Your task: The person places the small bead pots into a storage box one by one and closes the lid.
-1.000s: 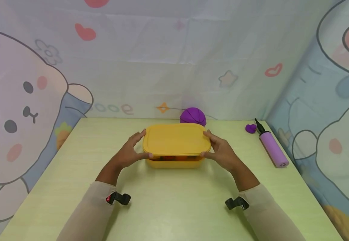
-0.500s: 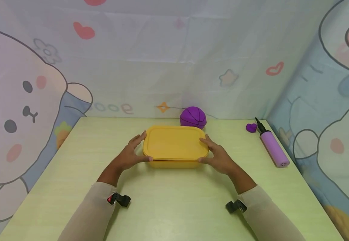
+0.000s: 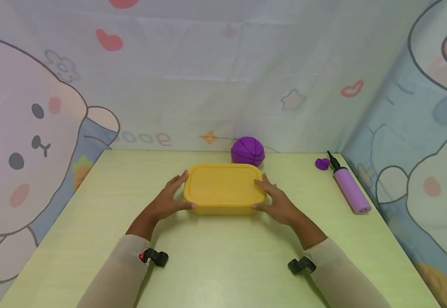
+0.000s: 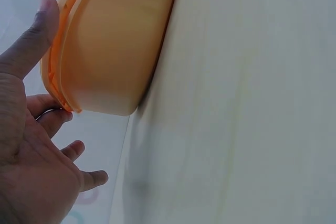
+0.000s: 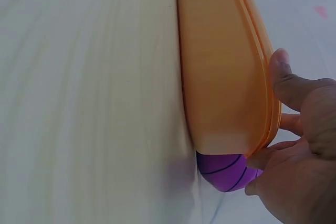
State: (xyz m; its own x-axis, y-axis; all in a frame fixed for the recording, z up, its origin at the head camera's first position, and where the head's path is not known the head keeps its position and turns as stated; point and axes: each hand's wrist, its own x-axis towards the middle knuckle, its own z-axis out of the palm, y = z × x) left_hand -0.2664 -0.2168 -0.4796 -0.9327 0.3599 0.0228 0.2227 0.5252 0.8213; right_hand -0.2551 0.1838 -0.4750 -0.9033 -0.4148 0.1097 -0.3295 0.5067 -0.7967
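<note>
A yellow lid [image 3: 225, 184] lies flat over a yellow plastic box [image 3: 223, 210], hiding whatever is inside. My left hand [image 3: 168, 201] grips the lid's left end, thumb at the front corner and fingertips at the back one. On the opposite end my right hand [image 3: 279, 203] holds the lid, its thumb by the front corner and fingers at the back right edge. In the left wrist view the lid's rim [image 4: 64, 35] runs along the top of the box wall [image 4: 113, 40]. The right wrist view shows fingertips against the rim.
A purple ball with black lines [image 3: 248, 151] sits right behind the box. At the back right are a small purple heart [image 3: 322, 164] and a lilac hand pump [image 3: 350, 190] with a black nozzle. A printed cloth [image 3: 208, 55] hangs behind the pale table [image 3: 223, 265].
Both hands have lowered the lid from a tilt, with orange and dark contents showing at the front, to lying flat over the box. The gap at the front has closed.
</note>
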